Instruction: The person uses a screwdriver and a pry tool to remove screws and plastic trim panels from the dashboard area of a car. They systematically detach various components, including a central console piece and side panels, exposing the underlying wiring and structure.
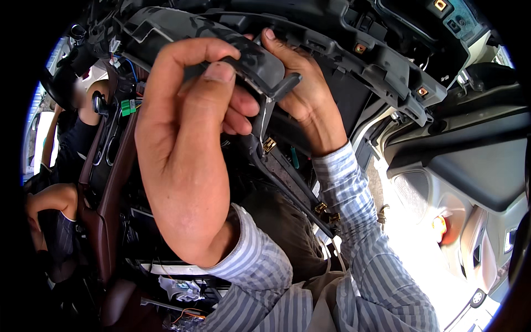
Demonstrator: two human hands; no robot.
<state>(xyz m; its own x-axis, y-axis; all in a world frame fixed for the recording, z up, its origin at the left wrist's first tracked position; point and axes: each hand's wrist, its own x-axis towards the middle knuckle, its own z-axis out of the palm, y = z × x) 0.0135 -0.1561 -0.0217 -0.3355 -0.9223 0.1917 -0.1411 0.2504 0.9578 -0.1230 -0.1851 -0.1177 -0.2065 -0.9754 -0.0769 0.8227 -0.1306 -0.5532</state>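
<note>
"What has the left hand [185, 113]?"

"A dark plastic trim panel [204, 26] — its near edge is pinched between thumb and forefinger."

"And the right hand [311, 91]?"

"At the panel's right end. Most fingers are hidden, so I can't tell its grip."

"Where's the panel?"

"Raised before the dashboard frame [345, 47] — a narrow black strip [290, 178] with gold-coloured clips [269, 145] slopes below."

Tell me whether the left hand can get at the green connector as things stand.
Probably not yet: the left hand is pinching the dark trim piece and would need to let go. Nothing visibly covers the green connector, though its depth is unclear.
</note>
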